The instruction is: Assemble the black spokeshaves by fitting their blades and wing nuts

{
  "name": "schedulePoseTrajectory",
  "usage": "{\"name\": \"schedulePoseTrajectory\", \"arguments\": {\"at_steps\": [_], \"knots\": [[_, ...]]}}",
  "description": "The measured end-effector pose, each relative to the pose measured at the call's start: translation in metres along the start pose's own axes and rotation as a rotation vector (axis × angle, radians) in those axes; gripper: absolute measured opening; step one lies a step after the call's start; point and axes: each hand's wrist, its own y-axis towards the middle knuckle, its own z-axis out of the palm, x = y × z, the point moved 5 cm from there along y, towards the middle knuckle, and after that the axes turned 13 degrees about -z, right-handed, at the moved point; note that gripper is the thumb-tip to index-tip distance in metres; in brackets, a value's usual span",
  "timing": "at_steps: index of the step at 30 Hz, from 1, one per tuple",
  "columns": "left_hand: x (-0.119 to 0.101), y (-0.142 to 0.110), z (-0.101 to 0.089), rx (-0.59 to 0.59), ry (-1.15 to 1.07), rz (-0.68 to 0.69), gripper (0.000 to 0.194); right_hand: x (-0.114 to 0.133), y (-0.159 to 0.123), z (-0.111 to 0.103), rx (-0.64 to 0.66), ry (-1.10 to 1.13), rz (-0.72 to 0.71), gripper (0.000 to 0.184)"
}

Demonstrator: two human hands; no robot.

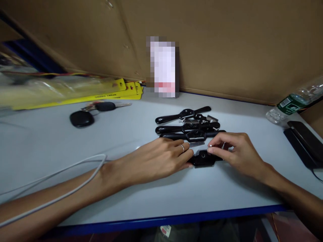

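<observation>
A black spokeshave (204, 158) lies on the table near its front edge, its flat middle part face up. My left hand (168, 154), with a ring on one finger, is closed around its left handle and hides it. Over its right side, my right hand (233, 149) pinches a small silvery piece (210, 146) that looks like a screw, between thumb and forefinger. A loose flat metal blade (197, 144) lies just behind the spokeshave. Farther back lie several more black spokeshaves (168, 119), side by side, with small metal parts (212, 118) among them.
Keys with black fobs (82, 118) lie at the left, before yellow cards in plastic (128, 90). A white cable (99, 164) crosses my left forearm. A plastic bottle (290, 105) and a black phone-like object (302, 144) are at the right. A blurred-out upright panel (164, 67) leans against the cardboard wall (239, 47).
</observation>
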Motion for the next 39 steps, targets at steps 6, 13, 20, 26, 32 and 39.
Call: {"name": "schedulePoseTrajectory", "arguments": {"at_steps": [6,13,20,26,32,39], "knots": [[-0.001,0.0,0.0,-0.028,0.006,0.002,0.03,0.004,0.001,0.014,0.042,-0.02,-0.065,0.016],[0.0,0.003,-0.002,-0.021,-0.001,-0.005,0.034,0.004,0.003,0.017,0.076,-0.032,-0.099,0.018],[0.002,0.004,-0.001,-0.022,-0.044,-0.034,0.037,0.006,0.002,0.021,0.074,-0.094,-0.164,0.02],[0.004,0.004,0.001,0.008,-0.079,-0.069,0.042,0.006,0.002,0.026,0.115,-0.079,-0.16,0.021],[0.004,0.003,0.002,0.014,-0.107,-0.076,0.04,-0.006,0.008,0.024,0.117,0.127,0.113,0.007],[0.003,0.002,0.003,-0.006,-0.106,-0.072,0.037,-0.011,0.01,0.025,0.149,0.332,0.191,0.01]]}}
